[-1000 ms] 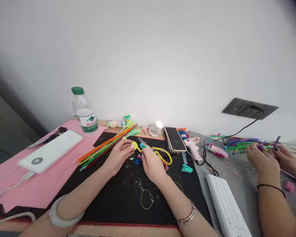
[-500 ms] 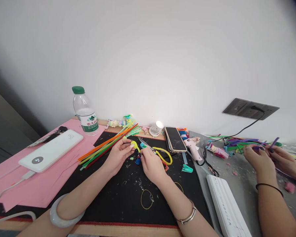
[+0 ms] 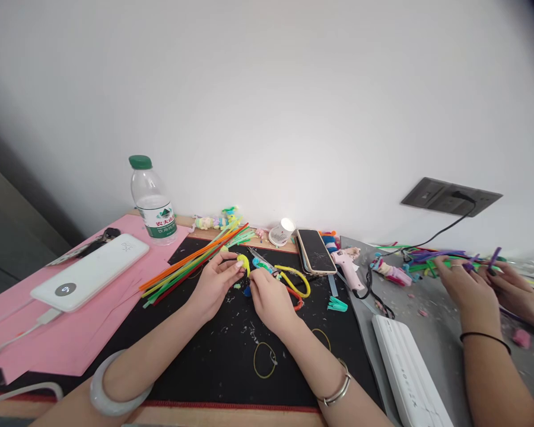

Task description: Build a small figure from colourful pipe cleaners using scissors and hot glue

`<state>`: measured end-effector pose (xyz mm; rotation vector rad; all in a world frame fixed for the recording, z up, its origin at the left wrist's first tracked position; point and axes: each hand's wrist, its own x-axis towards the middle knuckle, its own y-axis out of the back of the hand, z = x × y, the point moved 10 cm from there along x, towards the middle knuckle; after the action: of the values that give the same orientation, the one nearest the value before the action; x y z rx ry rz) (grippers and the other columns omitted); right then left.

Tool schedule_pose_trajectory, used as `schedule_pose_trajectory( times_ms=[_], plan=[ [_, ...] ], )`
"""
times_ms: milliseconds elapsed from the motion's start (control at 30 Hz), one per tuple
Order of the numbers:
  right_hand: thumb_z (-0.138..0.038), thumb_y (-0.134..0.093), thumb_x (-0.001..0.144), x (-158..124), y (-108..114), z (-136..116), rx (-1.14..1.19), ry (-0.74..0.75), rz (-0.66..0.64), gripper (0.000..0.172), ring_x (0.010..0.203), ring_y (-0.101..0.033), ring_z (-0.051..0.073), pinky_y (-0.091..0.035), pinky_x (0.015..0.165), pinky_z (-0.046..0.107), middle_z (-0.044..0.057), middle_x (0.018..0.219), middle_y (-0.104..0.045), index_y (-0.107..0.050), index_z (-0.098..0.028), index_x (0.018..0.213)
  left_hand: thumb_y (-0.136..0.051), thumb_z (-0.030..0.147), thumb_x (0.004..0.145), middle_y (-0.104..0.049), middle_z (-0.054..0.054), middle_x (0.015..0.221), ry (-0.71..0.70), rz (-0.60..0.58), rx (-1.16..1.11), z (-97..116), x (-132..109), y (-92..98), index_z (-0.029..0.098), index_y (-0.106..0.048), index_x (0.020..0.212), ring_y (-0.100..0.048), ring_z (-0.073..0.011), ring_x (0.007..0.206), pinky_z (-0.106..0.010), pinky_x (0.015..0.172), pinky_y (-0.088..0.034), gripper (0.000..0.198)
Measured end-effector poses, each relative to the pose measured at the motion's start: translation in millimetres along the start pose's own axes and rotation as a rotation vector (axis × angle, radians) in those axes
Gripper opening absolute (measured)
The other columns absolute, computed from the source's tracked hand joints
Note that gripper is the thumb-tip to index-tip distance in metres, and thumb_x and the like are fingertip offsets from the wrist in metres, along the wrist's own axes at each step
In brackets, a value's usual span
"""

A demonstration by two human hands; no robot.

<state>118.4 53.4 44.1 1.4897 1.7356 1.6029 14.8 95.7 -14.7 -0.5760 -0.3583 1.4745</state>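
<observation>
My left hand [image 3: 213, 281] pinches a small yellow fuzzy piece [image 3: 242, 263] over the black mat [image 3: 204, 350]. My right hand [image 3: 269, 299] is closed just to its right, fingertips at a small blue bit [image 3: 247, 291]; what it grips is too small to name. Yellow-handled scissors [image 3: 289, 276] lie just behind the right hand. A bundle of coloured pipe cleaners [image 3: 191, 261] lies fanned out to the left of my left hand.
A water bottle [image 3: 152, 201], a white power bank [image 3: 89, 273] on pink paper [image 3: 62, 332], a phone [image 3: 315, 250], a pink glue gun [image 3: 349, 267] and a white keyboard [image 3: 409, 373] surround the mat. Another person's hands [image 3: 471, 290] work pipe cleaners at right.
My hands stayed close together with small finger shifts; the right hand moved slightly left and lower. The other person's hands shifted among the pipe cleaners.
</observation>
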Motion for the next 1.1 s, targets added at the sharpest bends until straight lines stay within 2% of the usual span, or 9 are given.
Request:
schedule_pose_trajectory(
  times_ms=[200, 433, 567, 800, 1100],
  plan=[
    [-0.014, -0.036, 0.093, 1, -1, 0, 0.024, -0.004, -0.001, 0.017, 0.072, -0.056, 0.018, -0.039, 0.061, 0.026, 0.006, 0.085, -0.060, -0.053, -0.018, 0.090, -0.082, 0.022, 0.062, -0.065, 0.001, 0.074, 0.021, 0.027, 0.010, -3, 1, 0.0, 0.017, -0.061, 0.089, -0.059, -0.0078, 0.068, -0.019, 0.064, -0.046, 0.035],
    [-0.013, -0.040, 0.090, 0, 4, 4, 0.186, -0.017, 0.088, 0.016, 0.068, -0.054, 0.017, -0.039, 0.061, 0.025, 0.004, 0.077, -0.059, -0.053, -0.019, 0.082, -0.084, 0.021, 0.058, -0.063, 0.002, 0.072, 0.050, 0.035, -0.030, -8, -3, -2.8, 0.018, -0.062, 0.087, -0.057, -0.0081, 0.068, -0.018, 0.063, -0.043, 0.036],
    [-0.013, -0.044, 0.087, -1, 4, 11, 0.304, -0.053, 0.139, 0.017, 0.061, -0.051, 0.014, -0.037, 0.058, 0.024, 0.000, 0.068, -0.057, -0.053, -0.020, 0.074, -0.082, 0.020, 0.061, -0.064, 0.002, 0.074, 0.064, -0.007, -0.052, -11, -3, -8.8, 0.019, -0.063, 0.086, -0.057, -0.0086, 0.069, -0.019, 0.064, -0.043, 0.031],
    [-0.015, -0.048, 0.083, -1, 2, 20, 0.467, -0.157, 0.154, 0.019, 0.054, -0.047, 0.013, -0.035, 0.054, 0.023, -0.002, 0.058, -0.051, -0.054, -0.020, 0.065, -0.081, 0.018, 0.063, -0.064, 0.002, 0.075, 0.091, -0.057, -0.082, -13, -6, -17.3, 0.019, -0.063, 0.085, -0.059, -0.0088, 0.070, -0.020, 0.065, -0.045, 0.029],
    [-0.017, -0.051, 0.081, -1, -3, 29, 0.612, -0.235, 0.157, 0.020, 0.052, -0.046, 0.012, -0.036, 0.052, 0.023, -0.002, 0.056, -0.052, -0.053, -0.019, 0.062, -0.078, 0.020, 0.069, -0.064, 0.002, 0.078, 0.130, -0.174, -0.098, -18, -9, -29.3, 0.019, -0.063, 0.085, -0.058, -0.0082, 0.069, -0.020, 0.064, -0.044, 0.022]
  ],
)
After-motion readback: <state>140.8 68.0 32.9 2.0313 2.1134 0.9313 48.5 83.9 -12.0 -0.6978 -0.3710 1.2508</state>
